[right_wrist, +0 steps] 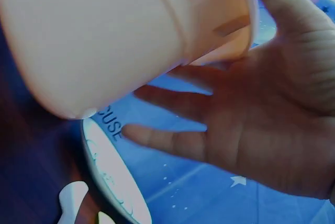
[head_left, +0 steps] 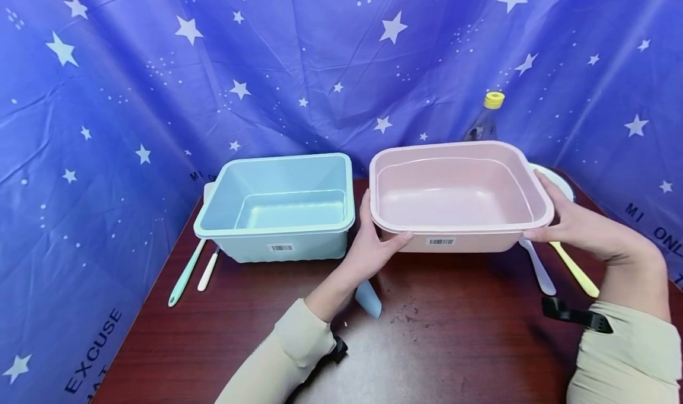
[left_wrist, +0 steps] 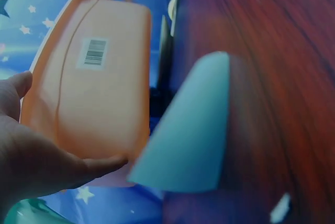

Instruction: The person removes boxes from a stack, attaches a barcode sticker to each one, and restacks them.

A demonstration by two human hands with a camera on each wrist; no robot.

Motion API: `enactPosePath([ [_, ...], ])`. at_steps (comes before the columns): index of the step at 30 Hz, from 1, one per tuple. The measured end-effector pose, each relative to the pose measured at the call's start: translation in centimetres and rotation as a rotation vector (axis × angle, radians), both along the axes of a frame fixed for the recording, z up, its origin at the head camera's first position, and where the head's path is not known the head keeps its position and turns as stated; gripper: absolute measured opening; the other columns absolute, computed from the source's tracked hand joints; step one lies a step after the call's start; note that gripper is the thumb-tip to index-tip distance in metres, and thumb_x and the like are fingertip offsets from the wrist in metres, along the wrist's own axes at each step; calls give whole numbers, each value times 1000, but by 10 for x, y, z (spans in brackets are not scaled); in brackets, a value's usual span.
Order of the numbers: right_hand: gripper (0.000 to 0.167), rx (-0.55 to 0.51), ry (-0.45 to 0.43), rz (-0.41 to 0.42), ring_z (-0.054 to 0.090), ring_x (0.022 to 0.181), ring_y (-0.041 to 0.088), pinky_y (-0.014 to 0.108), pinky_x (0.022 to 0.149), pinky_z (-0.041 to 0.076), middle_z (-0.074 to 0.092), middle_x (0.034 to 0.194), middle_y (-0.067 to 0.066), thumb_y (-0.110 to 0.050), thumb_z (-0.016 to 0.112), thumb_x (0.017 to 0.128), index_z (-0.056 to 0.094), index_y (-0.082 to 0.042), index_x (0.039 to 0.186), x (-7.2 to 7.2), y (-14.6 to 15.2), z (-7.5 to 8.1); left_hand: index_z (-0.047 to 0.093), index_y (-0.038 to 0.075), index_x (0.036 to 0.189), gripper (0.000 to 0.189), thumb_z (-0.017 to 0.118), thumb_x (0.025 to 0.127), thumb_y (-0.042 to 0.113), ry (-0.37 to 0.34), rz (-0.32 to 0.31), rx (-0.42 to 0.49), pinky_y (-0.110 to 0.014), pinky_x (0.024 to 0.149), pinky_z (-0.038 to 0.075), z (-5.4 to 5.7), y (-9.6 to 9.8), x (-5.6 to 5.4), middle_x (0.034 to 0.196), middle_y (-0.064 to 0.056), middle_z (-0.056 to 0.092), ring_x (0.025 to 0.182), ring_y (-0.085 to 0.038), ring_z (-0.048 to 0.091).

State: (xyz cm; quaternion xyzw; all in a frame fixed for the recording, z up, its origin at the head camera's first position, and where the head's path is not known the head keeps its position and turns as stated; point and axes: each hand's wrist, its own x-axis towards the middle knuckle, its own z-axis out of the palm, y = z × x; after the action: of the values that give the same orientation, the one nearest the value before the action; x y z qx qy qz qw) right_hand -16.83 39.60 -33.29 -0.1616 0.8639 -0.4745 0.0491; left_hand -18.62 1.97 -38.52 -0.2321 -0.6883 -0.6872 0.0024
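A pink plastic basin [head_left: 448,205] with a barcode label on its front wall is held between both hands. My left hand [head_left: 372,248] grips its left end, with the thumb along the front just below the rim. At the right end my right hand [head_left: 578,223] holds the rim, thumb in front and fingers spread along the side wall in the right wrist view. Beneath my left wrist lies a light blue tapered piece [head_left: 368,300], its far end hidden behind the hand. To the left of the pink basin stands a light blue basin [head_left: 277,244].
Left of the blue basin lie a green handle [head_left: 187,273] and a white handle [head_left: 209,272]. A grey-lilac handle [head_left: 539,267], a yellow handle [head_left: 576,270] and a white plate [head_left: 557,181] are at the right. A yellow-capped bottle [head_left: 485,122] stands behind the pink basin, before a starry curtain [head_left: 299,48].
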Motion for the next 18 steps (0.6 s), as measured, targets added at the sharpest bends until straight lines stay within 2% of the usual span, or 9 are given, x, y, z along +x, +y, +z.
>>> enactPosePath([
  [2, 112, -99, 43, -7, 38, 121, 9, 11, 88, 39, 16, 156, 10, 12, 68, 84, -2, -25, 163, 2, 1, 1, -2, 23, 162, 110, 78, 88, 12, 5, -1, 24, -47, 103, 45, 4, 2, 4, 160, -7, 23, 134, -33, 42],
  [5, 115, -214, 74, -10, 37, 122, 7, 11, 90, 37, 14, 157, 4, 16, 67, 82, -3, -25, 163, 5, 2, 6, -2, 24, 162, 109, 77, 88, 14, 12, 9, 41, -48, 96, 51, 10, 3, 9, 161, -10, 22, 128, -34, 48],
  [8, 116, -265, 90, -18, 40, 121, 7, 11, 89, 37, 12, 157, 3, 16, 67, 82, -5, -24, 163, 8, 0, 12, -3, 25, 162, 109, 77, 88, 16, 28, 7, 63, -49, 94, 52, 16, 2, 13, 160, -8, 24, 126, -37, 49],
  [9, 115, -234, 100, -29, 40, 117, 6, 10, 87, 37, 12, 156, 3, 15, 67, 82, -5, -24, 162, 10, -1, 15, -3, 26, 162, 110, 78, 88, 18, 38, 7, 68, -49, 94, 51, 18, 2, 14, 160, -6, 25, 127, -37, 48],
  [12, 117, -190, 130, -55, 41, 116, 4, 9, 86, 38, 11, 157, 3, 16, 67, 81, -7, -23, 162, 17, -4, 24, -3, 25, 162, 113, 80, 86, 27, 76, 13, 87, -50, 101, 47, 25, 1, 17, 161, -1, 24, 134, -36, 41],
  [15, 119, -234, 127, -48, 43, 114, 1, 8, 86, 40, 4, 159, 6, 19, 66, 80, -11, -23, 162, 25, -8, 32, -5, 28, 162, 116, 82, 84, 35, 107, 23, 106, -51, 109, 39, 33, -1, 22, 165, -1, 17, 141, -34, 34],
  [18, 123, -314, 118, -36, 49, 109, 1, 8, 82, 45, 1, 159, 7, 25, 65, 77, -10, -24, 162, 31, -13, 38, -4, 34, 161, 117, 83, 83, 31, 119, 31, 132, -51, 116, 30, 41, -3, 27, 166, -4, 14, 144, -33, 31],
])
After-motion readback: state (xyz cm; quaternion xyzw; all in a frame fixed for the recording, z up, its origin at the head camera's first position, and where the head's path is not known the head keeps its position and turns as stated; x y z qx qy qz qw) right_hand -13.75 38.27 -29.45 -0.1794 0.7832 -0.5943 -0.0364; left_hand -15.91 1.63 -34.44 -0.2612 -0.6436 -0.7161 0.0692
